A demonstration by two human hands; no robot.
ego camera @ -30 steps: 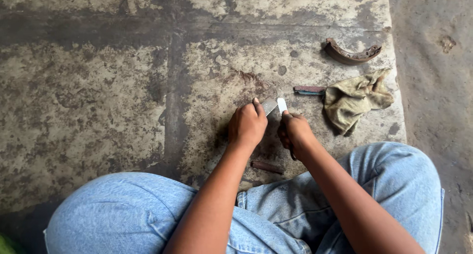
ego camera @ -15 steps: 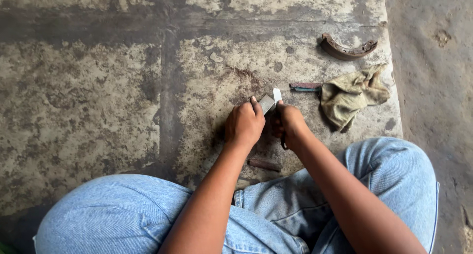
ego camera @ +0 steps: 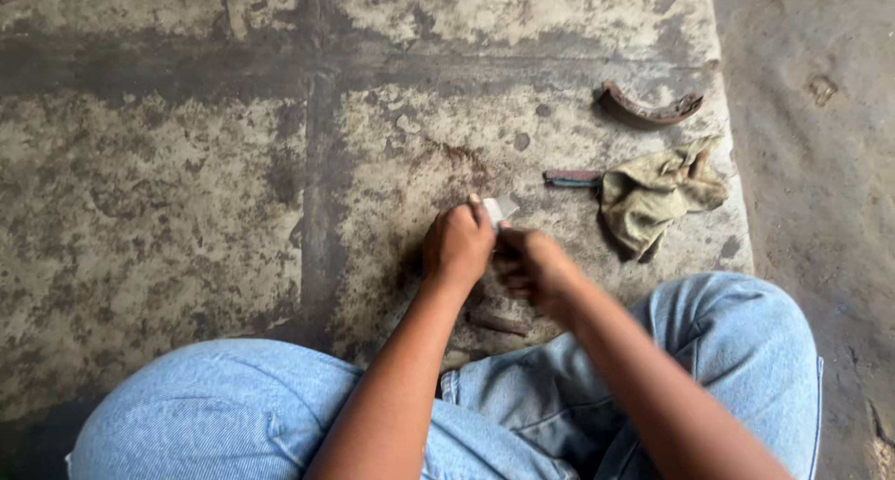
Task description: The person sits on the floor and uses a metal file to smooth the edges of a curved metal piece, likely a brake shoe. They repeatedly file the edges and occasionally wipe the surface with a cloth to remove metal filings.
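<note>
My left hand [ego camera: 457,245] is closed around a small object whose pale flat end [ego camera: 502,207] sticks out above the fingers. My right hand [ego camera: 529,267] is blurred and closed right beside it, touching the same object from the right. Both hands hover low over a stained concrete floor [ego camera: 186,210], just in front of my knees in blue jeans [ego camera: 233,415]. A small dark reddish piece [ego camera: 499,320] lies on the floor beneath the hands.
A curved rusty brake shoe [ego camera: 650,109] lies at the upper right. Below it is a crumpled dirty olive rag [ego camera: 657,196] with a dark flat tool [ego camera: 571,177] poking out to its left. The slab edge drops to bare ground [ego camera: 811,163] on the right.
My right hand has slid down and toward me along the held object, then blurred with motion. The left hand stays closed on it. The view has shifted slightly.
</note>
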